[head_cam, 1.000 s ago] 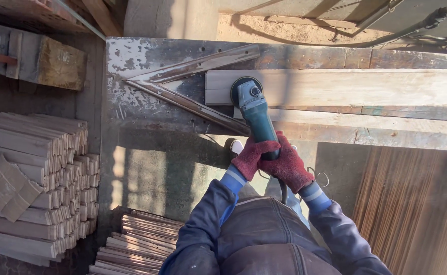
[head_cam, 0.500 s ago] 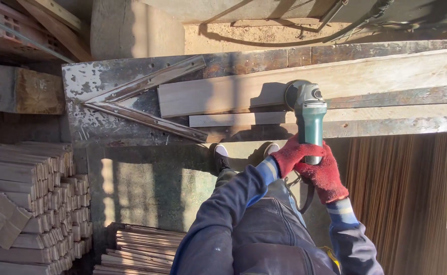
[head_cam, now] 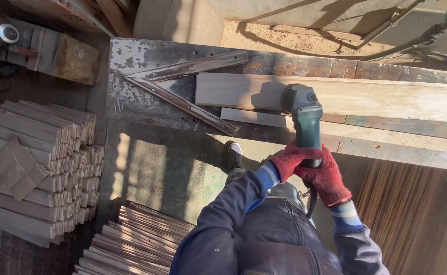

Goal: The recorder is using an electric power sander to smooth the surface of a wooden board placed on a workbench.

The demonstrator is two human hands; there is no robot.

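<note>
both hands (head_cam: 312,165) clamped rnd grinder (head_cam: 305,119) handle

The angle grinder (head_cam: 305,119) has a matt green plastic body and a dull grey metal head. Both hands wear coarse red knitted cloth gloves, the left hand (head_cam: 290,159) and right hand (head_cam: 328,178) alike, with blue ribbed cuffs. The plank (head_cam: 386,99) under the disc is pale bare wood, smooth and matt. The table (head_cam: 147,56) is worn metal, rusty with flaking white paint. The stacked slats (head_cam: 35,168) are raw, dusty wood with rough sawn ends
</note>
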